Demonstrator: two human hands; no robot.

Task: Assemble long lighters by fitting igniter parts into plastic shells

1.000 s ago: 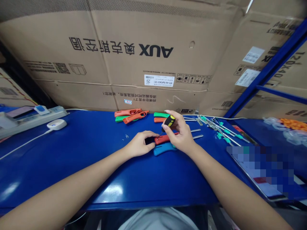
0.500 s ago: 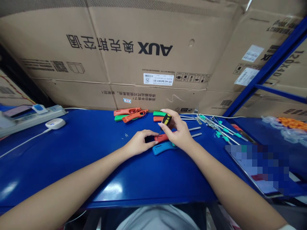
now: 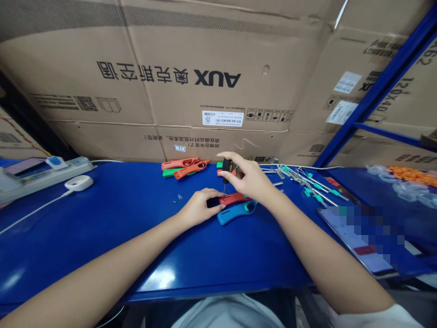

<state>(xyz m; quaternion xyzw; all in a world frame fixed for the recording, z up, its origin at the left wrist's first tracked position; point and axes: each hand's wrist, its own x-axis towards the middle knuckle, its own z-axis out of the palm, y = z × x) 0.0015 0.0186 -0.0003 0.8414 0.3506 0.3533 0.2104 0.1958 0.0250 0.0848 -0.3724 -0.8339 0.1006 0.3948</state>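
Note:
My right hand (image 3: 251, 180) grips a black and yellow screwdriver (image 3: 226, 171) by its handle, thumb and fingers around it. The screwdriver stands nearly upright, its tip at the near left end of a red lighter (image 3: 235, 198) lying on the blue table. My left hand (image 3: 198, 207) pinches that same end between thumb and fingers. Just in front of it lies a blue lighter (image 3: 235, 212) with a green trigger. Behind the right hand, an orange lighter (image 3: 221, 173) and a green lighter (image 3: 219, 165) are partly hidden.
Orange and green handle shells (image 3: 182, 164) lie at the back. Tiny screws (image 3: 179, 197) sit left of my left hand. Metal rods with green parts (image 3: 316, 184) are piled right, near a tablet (image 3: 358, 241). A power strip (image 3: 73, 166) is far left; cardboard (image 3: 164, 41) stands behind.
My right hand has moved slightly left, and the screwdriver has gone from tilted to nearly upright over the red lighter's end. My left hand keeps its hold. The camera view has shifted a little.

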